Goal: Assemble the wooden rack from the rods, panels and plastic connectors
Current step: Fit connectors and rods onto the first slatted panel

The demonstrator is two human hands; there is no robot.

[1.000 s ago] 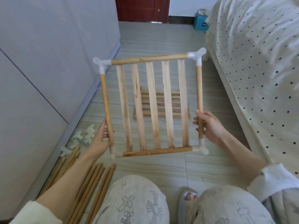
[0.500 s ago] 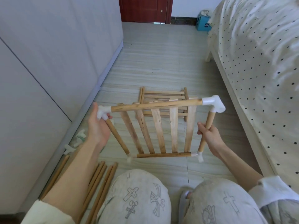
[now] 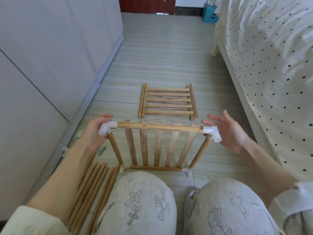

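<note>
Between both knees, slatted frame [image 3: 157, 146], left hand [image 3: 94, 133] gripping, no legible writing

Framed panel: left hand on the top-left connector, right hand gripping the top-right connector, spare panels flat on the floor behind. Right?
Not quite. In the head view the right hand is open beside the top-right connector, not gripping it. The left hand holds the top-left connector; spare panels lie flat behind.
</note>
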